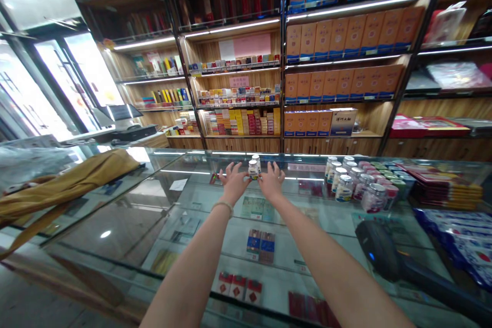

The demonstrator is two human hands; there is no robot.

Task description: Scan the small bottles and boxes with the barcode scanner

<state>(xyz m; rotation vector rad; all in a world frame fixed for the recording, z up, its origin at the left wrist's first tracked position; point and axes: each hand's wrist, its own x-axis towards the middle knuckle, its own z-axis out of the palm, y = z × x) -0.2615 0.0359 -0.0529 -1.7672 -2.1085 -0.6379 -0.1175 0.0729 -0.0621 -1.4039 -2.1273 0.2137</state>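
One black scanner is lying at the near right of the glass counter, and the right forearm is stretching past it; an elbow swinging outward could knock it. Beneath the glass, red-and-white packs and, a little farther, blue packs are resting below the arms, so heavy leaning could be straining the pane above them.

Farther out, the left hand, with a bracelet circling its wrist, and the right hand are flanking a small white-lidded jar near the counter's far side. Fingers are spreading upward while the thumbs are pointing in at the jar's lower sides; I cannot tell whether they are grasping it or only touching it. A second jar is standing upright just behind, partly hidden. Uneven pressure could be tipping the front jar, and a forward push on smooth glass could be driving it into the other, toward the far edge.

Off to the right, a cluster of jars is standing close together; a sideways sweep could topple several. Beyond, wooden shelves are holding boxes, well apart from both hands.
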